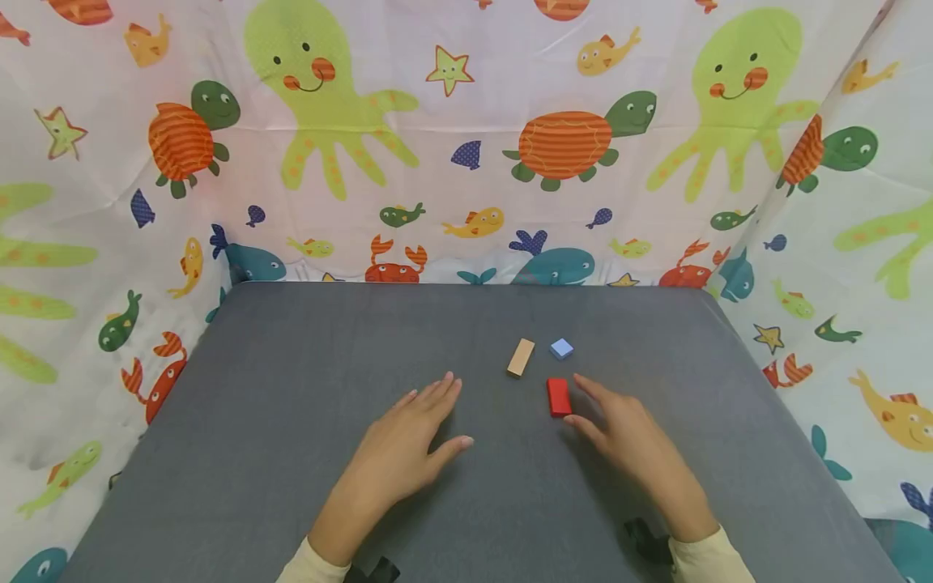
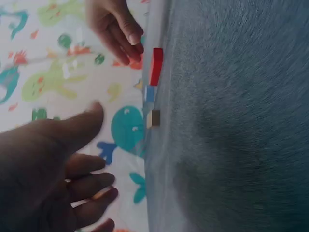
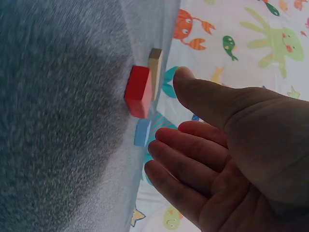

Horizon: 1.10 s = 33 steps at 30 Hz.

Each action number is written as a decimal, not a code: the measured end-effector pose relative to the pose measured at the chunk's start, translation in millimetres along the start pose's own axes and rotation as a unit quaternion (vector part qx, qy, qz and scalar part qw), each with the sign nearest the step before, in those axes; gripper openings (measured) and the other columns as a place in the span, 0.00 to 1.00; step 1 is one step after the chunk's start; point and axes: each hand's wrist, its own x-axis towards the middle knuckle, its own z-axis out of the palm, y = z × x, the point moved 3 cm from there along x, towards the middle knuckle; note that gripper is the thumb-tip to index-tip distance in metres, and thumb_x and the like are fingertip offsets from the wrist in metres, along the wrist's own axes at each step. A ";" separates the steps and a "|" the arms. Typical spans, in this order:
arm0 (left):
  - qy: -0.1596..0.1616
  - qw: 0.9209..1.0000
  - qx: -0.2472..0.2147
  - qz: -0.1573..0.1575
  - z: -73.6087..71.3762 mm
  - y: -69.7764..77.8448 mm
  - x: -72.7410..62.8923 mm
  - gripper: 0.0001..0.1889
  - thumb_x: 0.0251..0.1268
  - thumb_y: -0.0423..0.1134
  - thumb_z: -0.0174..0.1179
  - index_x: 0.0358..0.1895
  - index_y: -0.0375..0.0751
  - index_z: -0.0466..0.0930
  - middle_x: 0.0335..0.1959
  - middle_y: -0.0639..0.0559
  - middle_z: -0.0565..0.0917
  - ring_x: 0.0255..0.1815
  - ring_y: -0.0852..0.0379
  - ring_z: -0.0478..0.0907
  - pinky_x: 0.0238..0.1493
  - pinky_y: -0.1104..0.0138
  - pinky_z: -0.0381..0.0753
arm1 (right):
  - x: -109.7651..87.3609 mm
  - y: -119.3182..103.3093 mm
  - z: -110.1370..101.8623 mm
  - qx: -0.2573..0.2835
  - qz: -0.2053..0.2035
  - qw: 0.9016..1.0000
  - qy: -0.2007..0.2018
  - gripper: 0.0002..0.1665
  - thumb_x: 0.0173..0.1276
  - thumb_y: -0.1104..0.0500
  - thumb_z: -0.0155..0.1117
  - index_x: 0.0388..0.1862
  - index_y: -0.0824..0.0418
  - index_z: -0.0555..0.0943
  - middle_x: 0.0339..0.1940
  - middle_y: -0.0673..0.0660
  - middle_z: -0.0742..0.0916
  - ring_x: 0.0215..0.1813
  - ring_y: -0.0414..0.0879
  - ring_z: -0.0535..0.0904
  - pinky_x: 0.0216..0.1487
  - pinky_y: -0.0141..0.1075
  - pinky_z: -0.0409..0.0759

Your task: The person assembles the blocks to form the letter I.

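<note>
On the grey table lie a red block point(image 1: 559, 397), a natural wood block point(image 1: 521, 358) and a small blue block point(image 1: 561, 349), close together right of the middle. My right hand point(image 1: 630, 437) hovers just right of the red block, thumb and fingers spread apart, holding nothing. To the left of the blocks is my left hand point(image 1: 408, 445), palm down with its fingers extended and thumb apart; it holds nothing either. In the right wrist view the red block point(image 3: 138, 92) stands in front of the wood block point(image 3: 155, 72), with the blue block point(image 3: 143, 132) beside them.
The grey tabletop point(image 1: 255, 389) ends at a back edge against a hanging curtain point(image 1: 452, 210) printed with sea animals, which also runs along both sides. Dark straps point(image 1: 649, 541) show at the wrists, by the cream sleeves point(image 1: 707, 559).
</note>
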 end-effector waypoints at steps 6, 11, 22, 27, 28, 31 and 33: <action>-0.020 0.999 0.034 0.016 5.6 5.0 30.3 0.41 0.74 0.58 0.65 0.81 0.40 0.66 0.81 0.45 0.67 0.81 0.47 0.67 0.80 0.49 0.63 | 5.8 6.5 5.8 -0.004 0.003 1.000 -0.022 0.44 0.67 0.53 0.80 0.77 0.65 0.73 0.68 0.66 0.84 0.64 0.63 0.84 0.62 0.60 0.81; -0.018 0.999 0.047 0.001 16.8 2.2 56.8 0.39 0.75 0.58 0.65 0.81 0.41 0.67 0.81 0.46 0.68 0.79 0.44 0.70 0.73 0.45 0.72 | 9.9 9.2 9.5 -0.007 0.016 0.999 -0.036 0.46 0.67 0.51 0.80 0.79 0.63 0.72 0.69 0.66 0.83 0.65 0.63 0.83 0.64 0.61 0.80; -0.055 0.997 0.046 -0.007 42.2 2.2 106.1 0.41 0.76 0.58 0.63 0.84 0.45 0.61 0.84 0.49 0.63 0.82 0.50 0.64 0.72 0.46 0.74 | 14.7 12.6 19.0 -0.013 0.015 0.999 -0.036 0.45 0.68 0.51 0.79 0.79 0.63 0.71 0.72 0.66 0.81 0.67 0.63 0.82 0.66 0.60 0.79; -0.070 0.996 0.053 -0.004 53.9 3.6 124.4 0.42 0.76 0.60 0.62 0.85 0.46 0.59 0.85 0.50 0.61 0.83 0.51 0.62 0.73 0.46 0.73 | 16.8 13.4 23.5 -0.018 0.003 0.999 -0.034 0.44 0.69 0.51 0.79 0.78 0.62 0.73 0.70 0.66 0.82 0.62 0.60 0.84 0.64 0.59 0.80; -0.071 0.996 0.054 -0.003 55.2 3.7 128.0 0.42 0.76 0.59 0.63 0.85 0.47 0.59 0.85 0.50 0.61 0.83 0.51 0.62 0.73 0.47 0.73 | 17.5 13.3 23.9 -0.018 0.001 0.999 -0.034 0.43 0.69 0.51 0.78 0.78 0.62 0.73 0.70 0.65 0.83 0.61 0.60 0.84 0.63 0.60 0.80; -0.070 0.996 0.053 -0.002 57.7 3.2 138.2 0.42 0.76 0.59 0.64 0.85 0.47 0.59 0.84 0.50 0.62 0.83 0.51 0.62 0.74 0.47 0.72 | 19.8 14.1 24.1 -0.021 -0.001 0.999 -0.034 0.42 0.69 0.51 0.78 0.77 0.61 0.74 0.68 0.64 0.84 0.59 0.57 0.85 0.62 0.59 0.81; -0.070 0.996 0.053 0.001 58.9 2.5 143.5 0.42 0.75 0.58 0.64 0.85 0.46 0.60 0.84 0.50 0.62 0.83 0.51 0.63 0.74 0.47 0.71 | 21.2 14.4 23.8 -0.022 0.000 0.999 -0.037 0.41 0.69 0.51 0.78 0.77 0.61 0.75 0.68 0.64 0.84 0.58 0.56 0.85 0.62 0.58 0.81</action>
